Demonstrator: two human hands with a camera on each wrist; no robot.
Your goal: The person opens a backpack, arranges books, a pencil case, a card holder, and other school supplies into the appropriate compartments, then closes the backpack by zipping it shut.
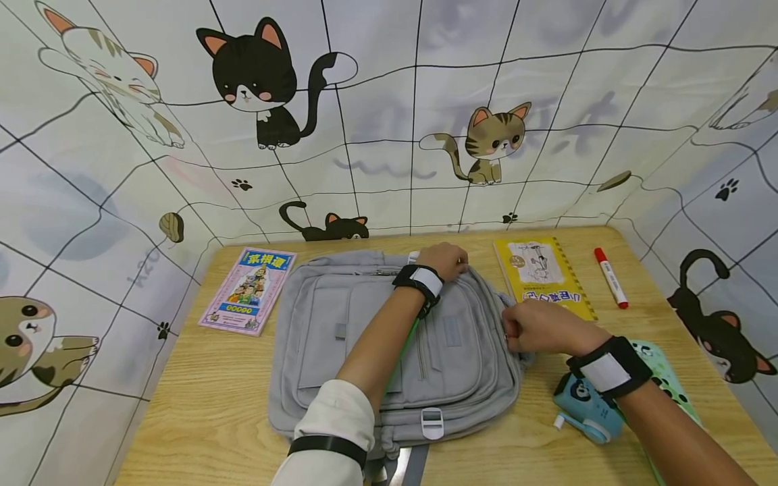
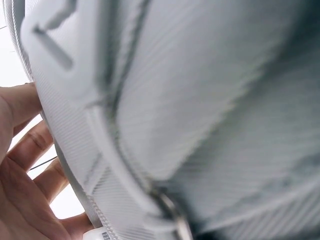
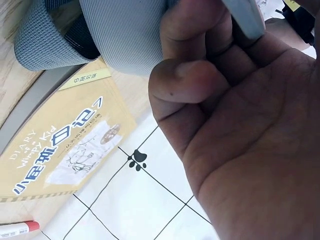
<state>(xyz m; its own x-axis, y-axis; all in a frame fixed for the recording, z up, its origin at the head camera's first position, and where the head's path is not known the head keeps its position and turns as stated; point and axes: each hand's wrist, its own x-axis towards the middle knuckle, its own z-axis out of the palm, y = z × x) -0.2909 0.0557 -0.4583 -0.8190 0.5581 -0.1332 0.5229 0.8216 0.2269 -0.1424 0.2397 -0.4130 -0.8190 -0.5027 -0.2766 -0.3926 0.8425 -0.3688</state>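
Note:
A grey backpack lies on the table with its front pockets facing up. My left hand grips its far right edge; in the left wrist view the fingers bend against the grey fabric, and a pale zipper pull hangs close to the camera. At the bag's right side, my right hand has its fingers curled in. A pale zipper pull is pinched among those fingers in the right wrist view, its upper part out of frame. A webbing loop sticks out beside this hand.
A pink book lies left of the bag. To the right are a yellow book and a red-capped marker. A blue pencil sharpener and a green spotted case lie partly under the right forearm. Cat-print cloth encloses the table.

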